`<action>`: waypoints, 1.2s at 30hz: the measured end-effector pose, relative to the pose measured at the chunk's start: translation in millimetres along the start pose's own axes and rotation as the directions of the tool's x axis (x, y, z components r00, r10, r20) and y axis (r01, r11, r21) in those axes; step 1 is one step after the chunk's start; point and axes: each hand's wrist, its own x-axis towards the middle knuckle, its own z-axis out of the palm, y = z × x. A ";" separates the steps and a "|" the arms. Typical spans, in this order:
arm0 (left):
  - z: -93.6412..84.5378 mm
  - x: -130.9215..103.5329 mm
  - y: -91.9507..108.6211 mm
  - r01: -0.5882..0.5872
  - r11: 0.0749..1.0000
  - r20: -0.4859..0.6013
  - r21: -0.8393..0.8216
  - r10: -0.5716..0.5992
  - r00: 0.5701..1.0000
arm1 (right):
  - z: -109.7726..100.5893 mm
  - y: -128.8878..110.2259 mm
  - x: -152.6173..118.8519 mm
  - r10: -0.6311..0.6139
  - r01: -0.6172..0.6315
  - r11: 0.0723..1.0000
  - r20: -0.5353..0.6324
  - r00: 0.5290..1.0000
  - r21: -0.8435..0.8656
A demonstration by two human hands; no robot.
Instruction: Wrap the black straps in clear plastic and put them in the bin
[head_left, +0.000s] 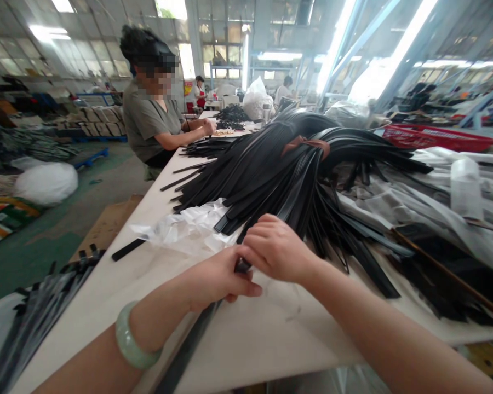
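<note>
My left hand [219, 276], with a pale green bangle on its wrist, is closed round a long black strap [189, 342] that runs down past the table's front edge. Right beside it, my right hand [273, 246] is curled over the same strap, its fingers wrapped tight. A short part of the strap shows between the two hands; the rest there is covered by the fingers. Just beyond them lies a big heap of black straps [250, 169], partly tied with a brown band [306, 145]. Crumpled clear plastic [184, 227] rests left of the heap.
A co-worker [152, 115] in a grey-green shirt stands at the table's far left side. White wrapping [394, 200] and a dark open box [456, 262] lie to the right. Bagged straps [36, 323] lean below the left edge of the white table [279, 339].
</note>
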 end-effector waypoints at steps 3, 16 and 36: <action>-1.4 -0.7 0.2 0.021 0.998 -0.002 -0.062 -0.021 1.000 | -2.9 13.2 -1.6 0.200 -0.206 0.973 -0.060 0.978 -0.105; 1.5 -2.0 0.0 0.034 0.998 0.008 -0.046 -0.034 0.999 | 3.9 8.9 -1.0 0.200 -0.210 0.973 -0.103 0.974 -0.094; 2.5 -2.4 2.8 0.048 0.999 -0.028 -0.019 -0.049 0.998 | 7.9 -1.8 1.8 0.206 -0.214 0.975 -0.106 0.973 -0.064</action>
